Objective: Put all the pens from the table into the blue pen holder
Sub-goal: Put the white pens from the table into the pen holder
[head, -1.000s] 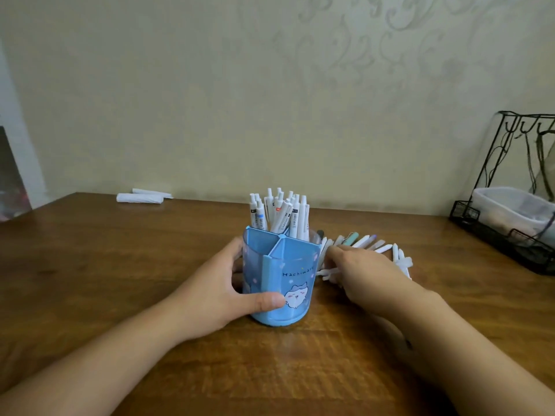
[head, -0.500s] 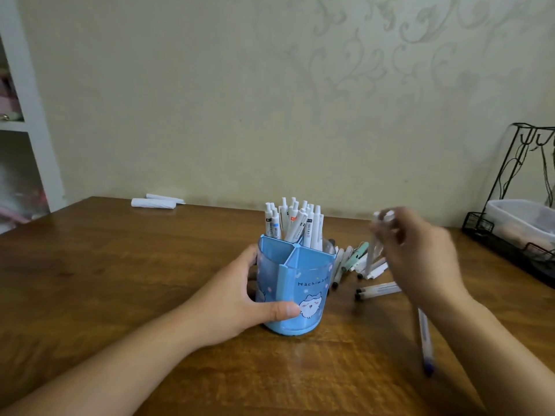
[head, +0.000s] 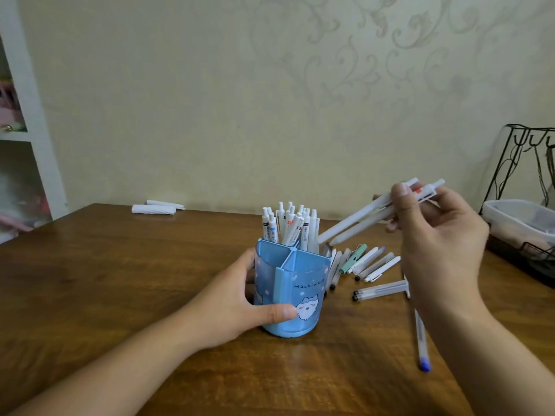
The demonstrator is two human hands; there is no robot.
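Note:
The blue pen holder (head: 295, 292) stands upright on the wooden table (head: 105, 271), split into compartments. Several white pens (head: 288, 225) stand in its far compartment. My left hand (head: 234, 307) wraps around the holder's left side, thumb across its front. My right hand (head: 435, 235) is raised to the right of the holder and grips two white pens (head: 363, 219), their tips slanting down toward the holder's rim. Several loose pens (head: 363, 264) lie on the table just right of the holder, and a blue-capped pen (head: 420, 340) lies nearer me.
A black wire rack (head: 528, 205) with a clear plastic tub stands at the table's right edge. Two white rolled items (head: 154, 208) lie at the far left by the wall. A white shelf (head: 27, 115) stands left of the table.
My right hand left the pile of pens, rose with two white pens and tilted them toward the holder. The left hand has stayed on the holder.

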